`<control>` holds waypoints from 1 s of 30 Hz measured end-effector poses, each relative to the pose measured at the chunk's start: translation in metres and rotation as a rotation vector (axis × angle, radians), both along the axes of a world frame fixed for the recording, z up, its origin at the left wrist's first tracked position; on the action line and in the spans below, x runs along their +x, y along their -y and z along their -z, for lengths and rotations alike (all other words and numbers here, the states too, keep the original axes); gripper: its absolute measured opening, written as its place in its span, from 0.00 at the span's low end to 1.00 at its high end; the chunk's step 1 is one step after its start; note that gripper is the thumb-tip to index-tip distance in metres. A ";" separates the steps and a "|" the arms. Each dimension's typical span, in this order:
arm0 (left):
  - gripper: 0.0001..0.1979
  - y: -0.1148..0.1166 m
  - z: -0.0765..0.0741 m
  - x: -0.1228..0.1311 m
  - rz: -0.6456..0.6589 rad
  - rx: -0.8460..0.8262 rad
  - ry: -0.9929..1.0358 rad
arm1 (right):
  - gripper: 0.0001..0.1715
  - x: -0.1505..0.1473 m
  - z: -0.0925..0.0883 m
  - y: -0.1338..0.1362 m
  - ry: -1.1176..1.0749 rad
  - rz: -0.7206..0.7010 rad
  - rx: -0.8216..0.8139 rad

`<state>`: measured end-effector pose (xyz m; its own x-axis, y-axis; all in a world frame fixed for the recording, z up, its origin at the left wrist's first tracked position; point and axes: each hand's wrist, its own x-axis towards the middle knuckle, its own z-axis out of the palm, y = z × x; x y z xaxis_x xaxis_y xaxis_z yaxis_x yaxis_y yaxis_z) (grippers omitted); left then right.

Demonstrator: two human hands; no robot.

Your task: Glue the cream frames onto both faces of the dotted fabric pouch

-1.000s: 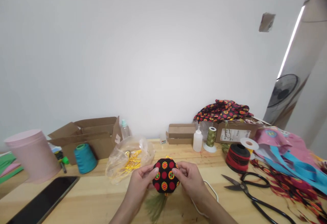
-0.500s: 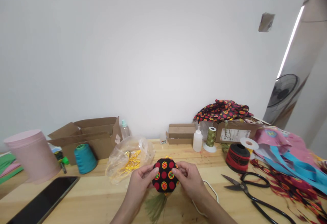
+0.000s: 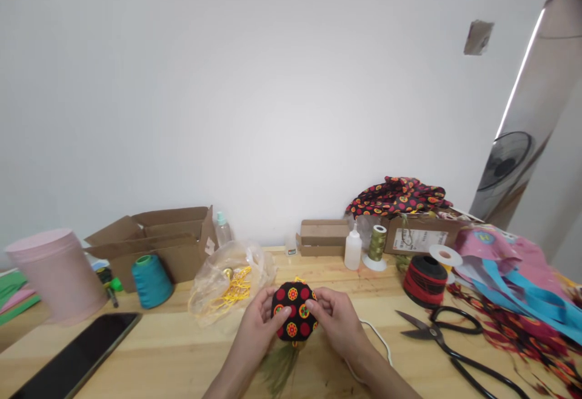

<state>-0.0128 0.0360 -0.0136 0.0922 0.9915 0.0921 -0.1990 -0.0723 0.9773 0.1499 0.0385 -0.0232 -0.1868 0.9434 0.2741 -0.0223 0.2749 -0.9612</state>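
Observation:
Between my two hands is a round, padded black fabric sachet [image 3: 293, 320] with red dots and bright flower prints. An olive-green tassel [image 3: 279, 367] hangs from its lower edge, and a bit of yellow cord shows at its top. My left hand [image 3: 261, 323] grips the left side, thumb lying on the front face. On the right side, my right hand [image 3: 336, 320] pinches the edge with its thumb on the front; the fingers behind are partly hidden. A white cord [image 3: 379, 341] lies on the table beside my right wrist.
Black-handled scissors [image 3: 439, 332] lie open at right, near a red-and-black thread spool [image 3: 425, 282] and fabric scraps [image 3: 527, 338]. A plastic bag of yellow cords [image 3: 231, 281], teal thread cone [image 3: 151, 282], phone [image 3: 77, 356] and pink canister [image 3: 57, 278] are left. Cardboard boxes [image 3: 159, 253] line the wall.
My left thumb has slid a little further right over the front of the sachet, and my left hand has shifted slightly with it. My right hand keeps nearly the same grip.

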 end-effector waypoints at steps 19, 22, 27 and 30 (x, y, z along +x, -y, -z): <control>0.21 0.014 -0.016 0.004 0.198 -0.143 0.241 | 0.21 -0.007 -0.014 0.008 -0.095 -0.084 -0.047; 0.21 0.013 -0.015 0.005 0.172 -0.113 0.212 | 0.21 -0.007 -0.016 0.009 -0.099 -0.076 -0.044; 0.22 0.013 -0.013 0.005 0.182 -0.112 0.197 | 0.23 -0.006 -0.016 0.009 -0.106 -0.104 -0.048; 0.22 0.013 -0.014 0.004 0.200 -0.097 0.168 | 0.23 -0.004 -0.017 0.011 -0.101 -0.124 -0.044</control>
